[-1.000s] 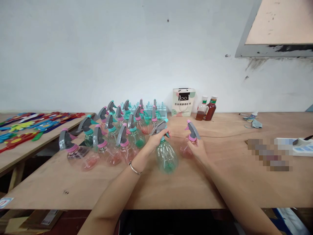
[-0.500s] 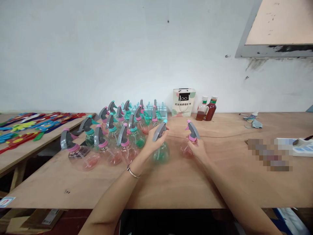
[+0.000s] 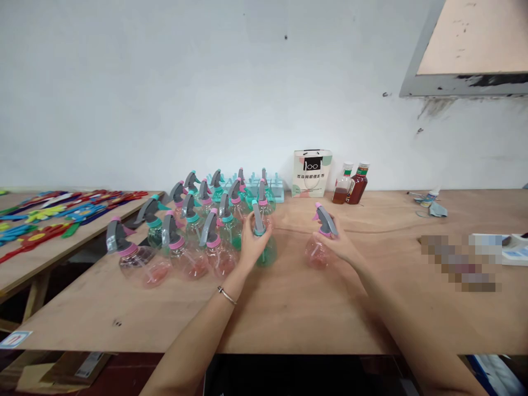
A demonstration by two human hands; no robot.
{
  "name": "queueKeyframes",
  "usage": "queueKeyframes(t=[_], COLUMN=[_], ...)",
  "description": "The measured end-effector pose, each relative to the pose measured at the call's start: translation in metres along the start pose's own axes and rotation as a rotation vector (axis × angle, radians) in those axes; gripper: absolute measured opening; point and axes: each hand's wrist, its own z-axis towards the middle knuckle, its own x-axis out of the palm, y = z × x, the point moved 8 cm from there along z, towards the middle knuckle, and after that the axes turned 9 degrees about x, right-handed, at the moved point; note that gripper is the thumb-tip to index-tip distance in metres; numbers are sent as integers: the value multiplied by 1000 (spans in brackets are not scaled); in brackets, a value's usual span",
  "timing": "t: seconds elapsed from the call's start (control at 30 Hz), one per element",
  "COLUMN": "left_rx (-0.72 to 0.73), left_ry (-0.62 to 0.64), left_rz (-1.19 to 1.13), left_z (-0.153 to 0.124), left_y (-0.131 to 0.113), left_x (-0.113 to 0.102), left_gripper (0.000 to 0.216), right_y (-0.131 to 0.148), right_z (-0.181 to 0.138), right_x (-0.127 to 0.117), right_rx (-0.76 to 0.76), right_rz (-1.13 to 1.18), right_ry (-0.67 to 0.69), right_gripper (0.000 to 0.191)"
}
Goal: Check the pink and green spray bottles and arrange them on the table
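My left hand (image 3: 252, 237) is closed around the neck of a green spray bottle (image 3: 266, 254) with a grey trigger head, at the right end of the bottle group. Further right, my right hand (image 3: 339, 242) grips the neck of a pink spray bottle (image 3: 317, 254), whose grey head has a pink nozzle. Both bottles stand upright or nearly so; whether their bases touch the table I cannot tell. Left of my left hand, several pink and green spray bottles stand in rows, among them a pink spray bottle (image 3: 220, 258) close to my wrist.
A paper bag (image 3: 310, 184) and two sauce bottles (image 3: 357, 187) stand against the wall. A pale blue rack (image 3: 277, 190) is behind the spray bottles. Colourful felt cut-outs (image 3: 45, 236) cover the left table. Small tools and a blurred patch lie at right.
My left hand has moved left with the green spray bottle, bringing it closer to the group, and its head has turned. My right hand stays at the pink bottle, its grip slightly shifted.
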Motion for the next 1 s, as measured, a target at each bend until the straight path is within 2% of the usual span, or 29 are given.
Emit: queueKeyframes(t=[0.1, 0.2, 0.33, 0.43, 0.6, 0.73, 0.9, 1.0], left_rx=[6, 21, 2, -53, -79, -118, -129, -108], left_ry=[-38, -51, 48, 66, 71, 77, 86, 77], left_rz=[-12, -52, -106, -111, -115, -95, -76, -57], left_z=[-1, -6, -17, -18, -16, -20, -23, -24], left_y=[2, 9, 28, 42, 46, 46, 45, 46], left_x=[0, 3, 16, 20, 20, 21, 21, 21], left_gripper=[61, 70, 80, 82, 80, 77, 75, 72], right_y=[11, 15, 17, 24, 36, 44, 43, 44], right_z=[13, 30, 50, 57, 55, 48, 45, 47], right_x=[4, 11, 11, 10, 15, 21, 21, 17], right_rx=[-6, -9, 25, 38, 110, 149, 253, 243], right_rz=[17, 78, 180, 302, 422, 391, 436, 564], right_ry=[82, 154, 116, 111, 213, 239, 201, 180], right_gripper=[68, 55, 34, 30, 37, 48, 37, 31])
